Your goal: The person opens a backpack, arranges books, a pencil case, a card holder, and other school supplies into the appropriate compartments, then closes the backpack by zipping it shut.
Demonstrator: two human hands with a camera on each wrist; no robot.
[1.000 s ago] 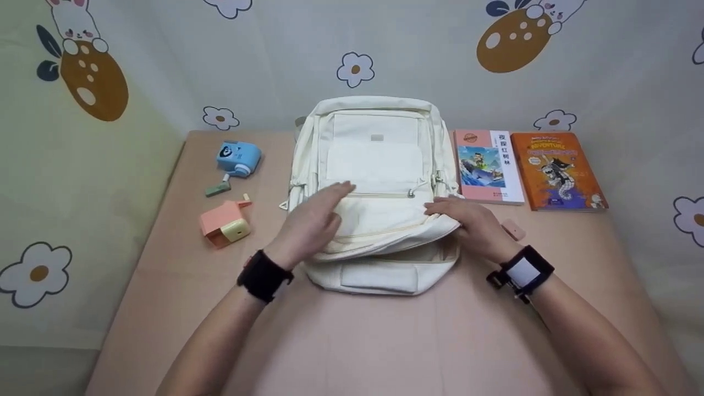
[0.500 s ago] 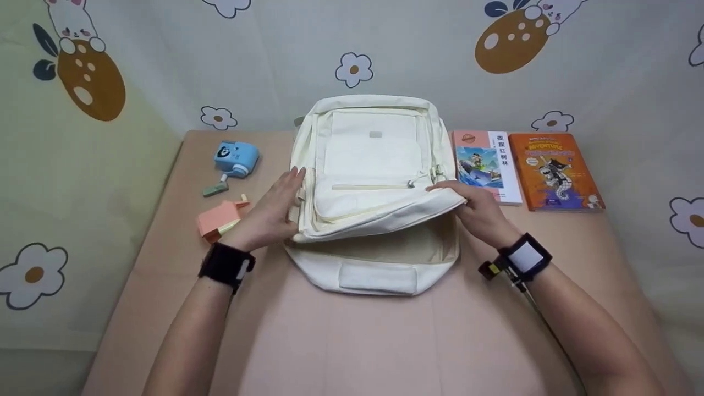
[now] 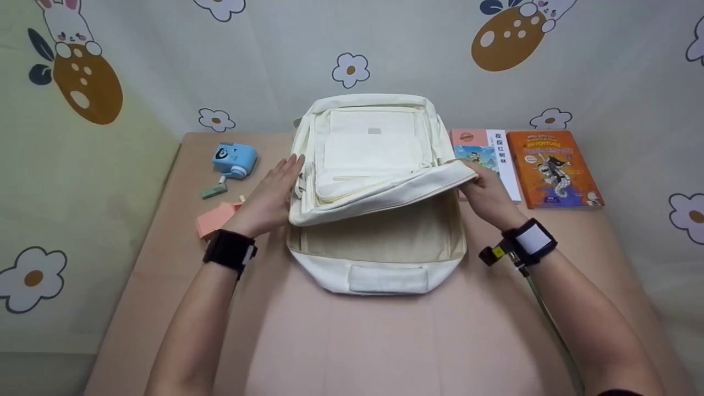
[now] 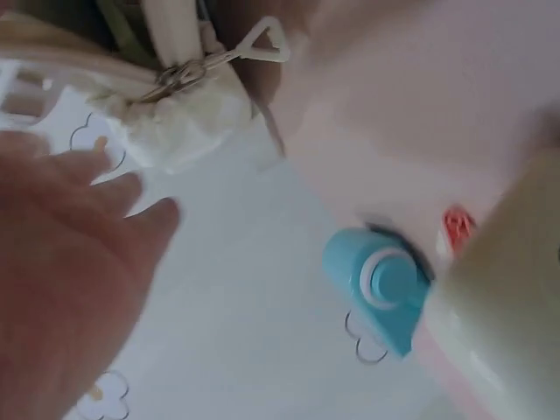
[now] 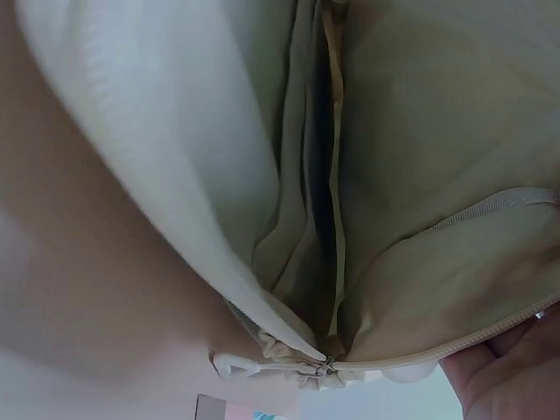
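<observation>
A cream backpack [image 3: 374, 146] lies on the table with its main compartment [image 3: 379, 236] unzipped at the near end. My right hand [image 3: 487, 190] grips the right corner of its front panel [image 3: 401, 190], which is lifted and slanted up to the right. In the right wrist view, fingers [image 5: 516, 376] hold the zipper edge [image 5: 455, 350], and inner pockets [image 5: 306, 175] show inside. My left hand [image 3: 268, 192] is at the bag's left side, fingers extended. The left wrist view shows that hand [image 4: 70, 271] near the bag's gathered side pocket [image 4: 184, 114] and a triangular pull [image 4: 262, 42].
Left of the bag are a blue crank pencil sharpener [image 3: 235, 159], a green eraser [image 3: 214, 191] and a pink sharpener [image 3: 216, 219], partly hidden by my left hand. To the right lie a pink-and-white book [image 3: 509, 165] and an orange book [image 3: 555, 170]. Patterned cloth [image 3: 297, 49] hangs behind.
My right hand has raised the front panel up and away, widening the opening. My left hand has moved from the panel out to the bag's left side.
</observation>
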